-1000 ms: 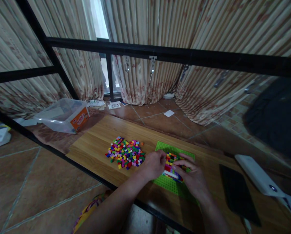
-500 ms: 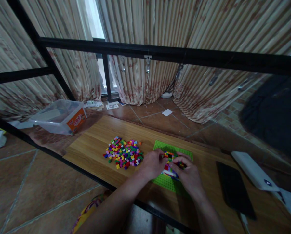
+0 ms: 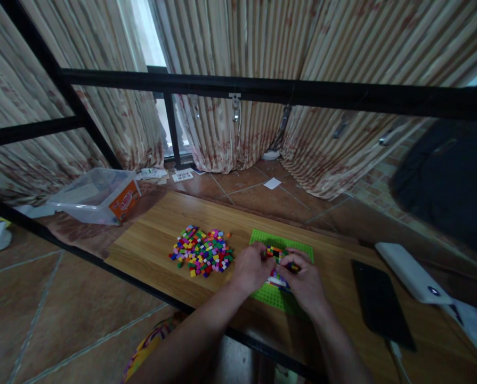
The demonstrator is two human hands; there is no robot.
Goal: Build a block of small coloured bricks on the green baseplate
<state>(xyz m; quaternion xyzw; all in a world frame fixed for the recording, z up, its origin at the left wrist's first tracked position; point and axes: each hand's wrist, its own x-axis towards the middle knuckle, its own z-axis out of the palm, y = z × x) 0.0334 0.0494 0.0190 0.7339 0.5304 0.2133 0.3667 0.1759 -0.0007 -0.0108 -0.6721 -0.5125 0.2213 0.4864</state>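
Note:
A green studded baseplate [image 3: 272,297] lies on the wooden table, bearing a build of multicoloured toy bricks [image 3: 277,252]. My left hand [image 3: 251,269] has its fingers curled against the build's left side, thumb reaching inward. From the right, my right hand [image 3: 305,280] closes on the same build, thumb and forefinger bent over its middle. The two thumbs come close together above the bricks. Any single brick between the fingertips is too small and hidden to make out. Left of the plate a heap of loose toy bricks [image 3: 202,252] is spread on the wood.
The wooden table [image 3: 150,237] has a black frame bar [image 3: 238,88] above its far side. A black phone [image 3: 382,304] with a cable and a white power bank [image 3: 412,274] lie at the right. A clear plastic box [image 3: 96,197] stands on the floor at left.
The view has shifted slightly. Both hands stay at the brick build, with the right thumb and forefinger moved a little closer to the left thumb.

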